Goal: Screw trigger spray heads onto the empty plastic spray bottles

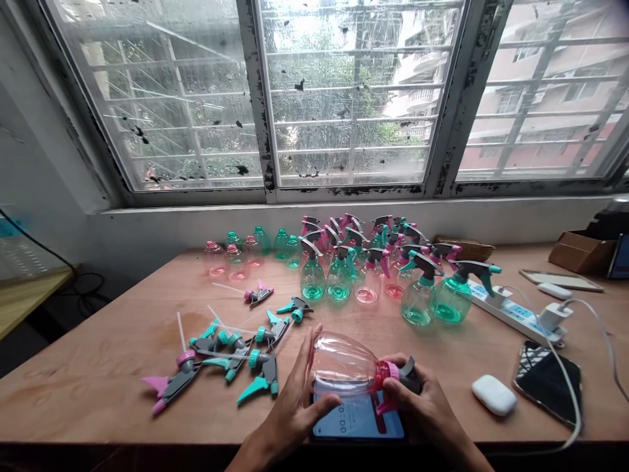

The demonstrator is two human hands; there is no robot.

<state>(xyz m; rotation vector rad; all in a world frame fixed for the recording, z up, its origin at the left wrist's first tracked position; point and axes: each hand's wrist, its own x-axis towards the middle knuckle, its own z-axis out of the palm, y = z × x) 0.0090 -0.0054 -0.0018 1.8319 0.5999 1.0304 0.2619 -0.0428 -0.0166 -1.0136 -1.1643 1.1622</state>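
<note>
A clear pink spray bottle (346, 364) lies sideways between my hands, above a phone with a lit screen (361, 419). Around its base end is my left hand (299, 393), closed on the bottle. My right hand (422, 400) grips the grey and pink trigger sprayer head (407, 375) at the neck, fingers wrapped about it. The head sits on the bottle's mouth; how tightly, I cannot tell. To the left lie several loose trigger sprayers (236, 344) with teal or pink parts and thin white tubes.
Capless pink and green bottles (237, 263) stand at the back left. Several bottles with sprayers fitted (339, 278) crowd the back middle. On the right are a power strip (515, 311) with cables, a white earbud case (494, 394), a dark phone (548, 380) and a cardboard box (572, 250).
</note>
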